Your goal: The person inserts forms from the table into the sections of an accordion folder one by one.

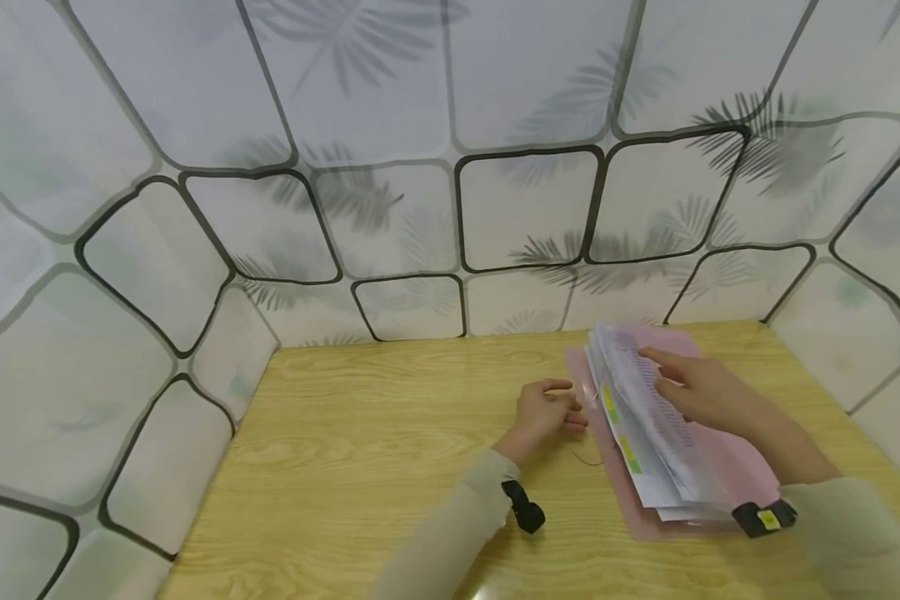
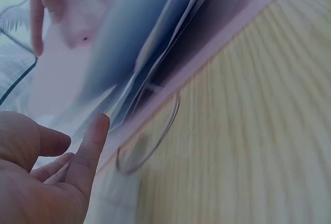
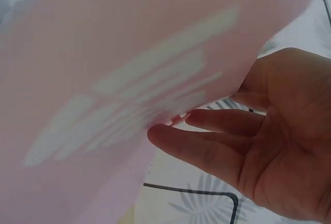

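Note:
A pink folder (image 1: 630, 512) lies on the table with its cover spread to the right and a stack of loose-leaf papers (image 1: 663, 483) fanned up inside it. Yellow strips show along the papers' left side. My left hand (image 1: 542, 417) is beside the folder's left edge, fingers relaxed and holding nothing. Close by, a thin loop (image 2: 150, 158) sticks out from the folder's edge in the left wrist view. Over the papers and cover reaches my right hand (image 1: 708, 396), fingers extended. In the right wrist view its fingertips are at the edge of the translucent pink cover (image 3: 103, 43).
The wood-grain table (image 1: 360, 467) extends left of the folder. Patterned wall covering (image 1: 525, 208) with leaf prints and dark outlines encloses the back and both sides. Each wrist wears a black band, and pale sleeves (image 1: 450, 525) cover the forearms.

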`<state>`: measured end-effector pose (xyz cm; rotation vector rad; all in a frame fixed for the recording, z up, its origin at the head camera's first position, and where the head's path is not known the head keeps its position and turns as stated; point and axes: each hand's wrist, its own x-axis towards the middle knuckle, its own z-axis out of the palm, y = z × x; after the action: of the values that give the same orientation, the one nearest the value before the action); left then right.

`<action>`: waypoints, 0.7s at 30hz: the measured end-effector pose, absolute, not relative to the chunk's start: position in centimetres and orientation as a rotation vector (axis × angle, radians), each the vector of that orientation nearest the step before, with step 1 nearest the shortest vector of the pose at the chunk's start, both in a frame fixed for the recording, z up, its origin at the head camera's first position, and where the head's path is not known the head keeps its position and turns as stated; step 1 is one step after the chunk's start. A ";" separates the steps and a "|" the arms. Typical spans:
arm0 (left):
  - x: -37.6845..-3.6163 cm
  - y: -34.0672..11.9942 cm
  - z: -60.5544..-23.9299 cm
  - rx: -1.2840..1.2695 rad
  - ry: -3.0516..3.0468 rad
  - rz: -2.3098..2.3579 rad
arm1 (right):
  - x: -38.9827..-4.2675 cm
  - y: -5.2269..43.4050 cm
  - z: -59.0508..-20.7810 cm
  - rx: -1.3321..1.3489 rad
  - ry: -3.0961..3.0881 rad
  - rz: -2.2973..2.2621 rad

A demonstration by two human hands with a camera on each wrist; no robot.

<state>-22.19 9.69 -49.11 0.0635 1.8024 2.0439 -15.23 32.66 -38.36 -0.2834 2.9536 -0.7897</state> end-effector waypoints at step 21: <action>-27.1 -4.5 -42.5 0.445 2.724 1.550 | -16.7 30.5 -38.6 -0.368 2.972 -0.539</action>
<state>-27.08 -4.50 -42.46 0.4452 2.7240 1.5505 -16.66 30.51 -38.62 -0.3681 2.9724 -0.5388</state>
